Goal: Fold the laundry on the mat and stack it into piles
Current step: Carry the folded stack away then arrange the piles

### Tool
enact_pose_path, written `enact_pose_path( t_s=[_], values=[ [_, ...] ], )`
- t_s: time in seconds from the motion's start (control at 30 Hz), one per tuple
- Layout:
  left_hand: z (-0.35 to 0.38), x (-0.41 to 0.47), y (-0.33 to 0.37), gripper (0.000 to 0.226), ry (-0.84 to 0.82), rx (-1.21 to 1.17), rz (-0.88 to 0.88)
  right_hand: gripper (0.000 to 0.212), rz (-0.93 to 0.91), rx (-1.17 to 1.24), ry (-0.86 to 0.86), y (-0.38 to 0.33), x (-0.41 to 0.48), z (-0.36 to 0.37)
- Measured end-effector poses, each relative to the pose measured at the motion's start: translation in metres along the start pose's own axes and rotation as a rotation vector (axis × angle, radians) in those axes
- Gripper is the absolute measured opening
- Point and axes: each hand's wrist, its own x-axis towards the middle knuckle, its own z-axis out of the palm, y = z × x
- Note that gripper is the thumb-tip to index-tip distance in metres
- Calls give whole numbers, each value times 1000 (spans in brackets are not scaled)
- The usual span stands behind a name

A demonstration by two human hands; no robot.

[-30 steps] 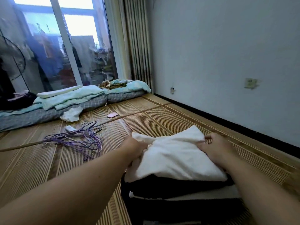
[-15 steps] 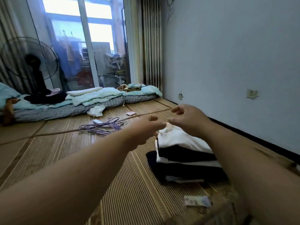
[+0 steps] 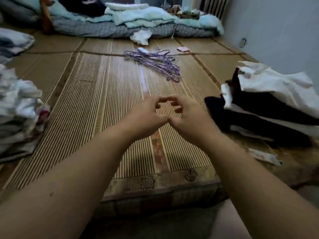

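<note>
Together, the left grip (image 3: 146, 114) and right grip (image 3: 188, 116) hover empty, fingers loosely curled, touching above the straw mat (image 3: 96, 100); the folded pile (image 3: 269, 104) lies right, the unfolded laundry heap (image 3: 19, 114) left.

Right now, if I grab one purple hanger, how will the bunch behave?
Probably stiff and light: the purple hangers look like thin wire. They lie interlocked in a heap, so lifting one would likely drag others along. On the ribbed mat they may snag rather than slide.
</note>
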Motion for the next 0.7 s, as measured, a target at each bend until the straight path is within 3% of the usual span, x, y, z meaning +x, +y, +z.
enact_pose_path(
  t_s=[0.2,0.37,0.53,0.7],
  values=[
    [0,54,-62,66,66,86,-115,54,69,-6,-164,35,58,56],
    [-2,77,-63,69,-20,252,-203,55,154,-66,-296,41,91,52],
    [-29,83,-12,65,-120,354,-207,51,200,-97,-394,15,103,2],
    [-75,91,90,66,-234,479,-129,49,235,-103,-406,-24,112,-102]
  ],
)
